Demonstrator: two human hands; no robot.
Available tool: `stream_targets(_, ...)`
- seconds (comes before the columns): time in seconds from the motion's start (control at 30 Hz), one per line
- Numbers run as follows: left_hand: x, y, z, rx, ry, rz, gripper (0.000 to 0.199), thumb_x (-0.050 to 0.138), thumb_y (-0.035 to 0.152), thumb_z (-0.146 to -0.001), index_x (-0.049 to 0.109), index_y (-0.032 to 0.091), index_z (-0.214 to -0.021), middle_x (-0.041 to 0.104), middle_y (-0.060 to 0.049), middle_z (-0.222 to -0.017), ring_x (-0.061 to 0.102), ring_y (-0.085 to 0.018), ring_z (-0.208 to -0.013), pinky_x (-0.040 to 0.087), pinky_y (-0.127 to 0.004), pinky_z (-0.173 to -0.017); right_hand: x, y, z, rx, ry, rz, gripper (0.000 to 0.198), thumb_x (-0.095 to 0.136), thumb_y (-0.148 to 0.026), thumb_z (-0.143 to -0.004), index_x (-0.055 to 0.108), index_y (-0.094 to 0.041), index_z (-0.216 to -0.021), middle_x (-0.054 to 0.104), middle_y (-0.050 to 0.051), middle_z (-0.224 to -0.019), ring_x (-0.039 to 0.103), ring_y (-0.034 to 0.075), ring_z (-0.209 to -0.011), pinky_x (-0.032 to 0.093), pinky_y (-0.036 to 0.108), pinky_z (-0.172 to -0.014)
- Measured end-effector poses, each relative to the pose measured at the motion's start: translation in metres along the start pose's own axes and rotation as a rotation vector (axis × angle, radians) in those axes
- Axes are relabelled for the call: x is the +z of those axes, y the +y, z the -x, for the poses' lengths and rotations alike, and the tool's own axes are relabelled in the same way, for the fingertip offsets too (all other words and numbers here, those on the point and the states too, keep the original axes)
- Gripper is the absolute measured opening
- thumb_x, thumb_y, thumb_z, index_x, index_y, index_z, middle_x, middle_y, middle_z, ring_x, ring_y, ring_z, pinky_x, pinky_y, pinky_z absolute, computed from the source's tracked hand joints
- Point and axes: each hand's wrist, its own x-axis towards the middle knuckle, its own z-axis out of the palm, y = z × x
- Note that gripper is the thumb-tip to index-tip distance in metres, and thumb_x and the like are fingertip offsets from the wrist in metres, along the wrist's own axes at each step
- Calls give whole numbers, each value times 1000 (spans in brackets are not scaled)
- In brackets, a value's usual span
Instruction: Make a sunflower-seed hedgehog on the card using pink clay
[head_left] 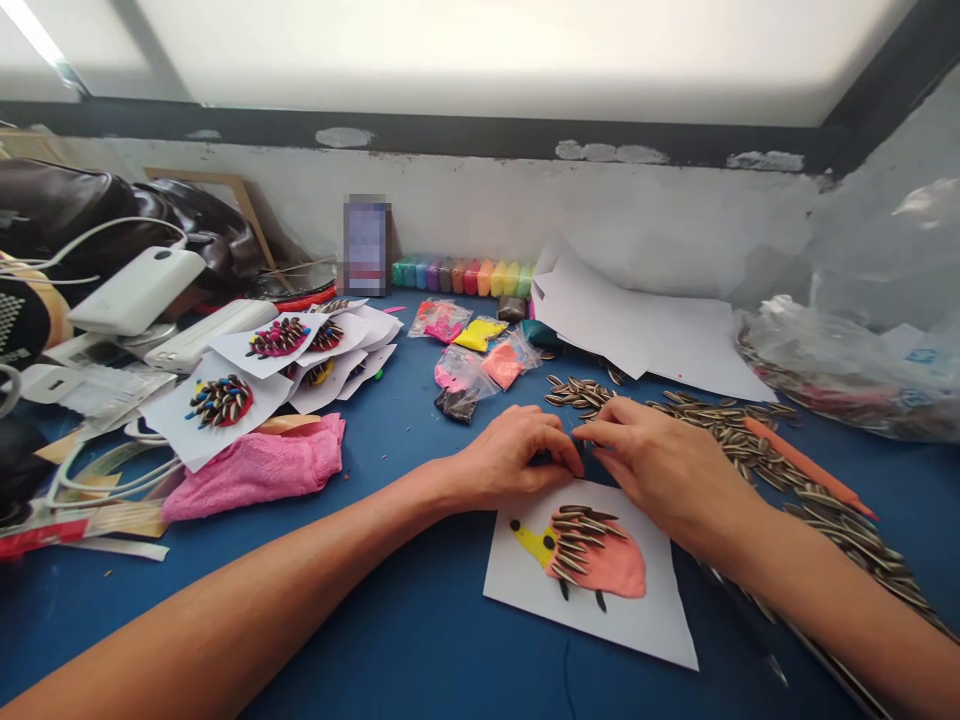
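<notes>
Left grip, right grip curled; can't tell if pinching. Clay hedgehog sits nearside, sunflower seeds beyond right.

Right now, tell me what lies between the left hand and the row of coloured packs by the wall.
In the head view, small bags lie between the left hand and the row of coloured packs, among them a yellow bag, an orange bag and a black bag.

Bright window, soft shadows, stretched edges
</notes>
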Motion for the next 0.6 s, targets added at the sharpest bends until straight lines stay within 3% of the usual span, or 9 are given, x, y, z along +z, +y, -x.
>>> stream_targets(0.17, 1, -2, 0, 5, 5, -7, 10, 67, 10, -81, 73, 18, -83, 66, 0, -83, 58, -13, -81, 40, -28, -82, -3, -10, -16, -87, -79, 106, 20, 54, -7, -86, 67, -19, -77, 60, 5, -81, 56, 16, -70, 31, 27, -54)
stream_targets(0.3, 1, -2, 0, 5, 10, 11, 12, 65, 7, -80, 72, 17, -83, 69, -1, -89, 60, -14, -85, 40, -29, -86, -9, -16, -22, -106, -101, 155, 19, 52, -6, -85, 65, -18, -79, 60, 5, -80, 54, 16, -70, 27, 28, -53)
stream_targets(0.47, 1, -1, 0, -7, -2, 6, 12, 66, 9, -80, 73, 18, -83, 68, 0, -84, 59, -13, -81, 40, -28, -83, -14, -7, -26, 39, -89, 189, 20, 47, -21, -94, 66, -18, -87, 63, 6, -90, 56, 15, -70, 29, 27, -54)
stream_targets(0.6, 1, -1, 0, -21, 24, 42, 10, 65, 7, -77, 69, 16, -76, 63, 2, -74, 55, -11, -72, 40, -24, -72, -14, -6, -31, 134, -166, 167, 21, 53, -32, -93, 69, -22, -86, 66, 4, -89, 62, 17, -76, 35, 28, -58)
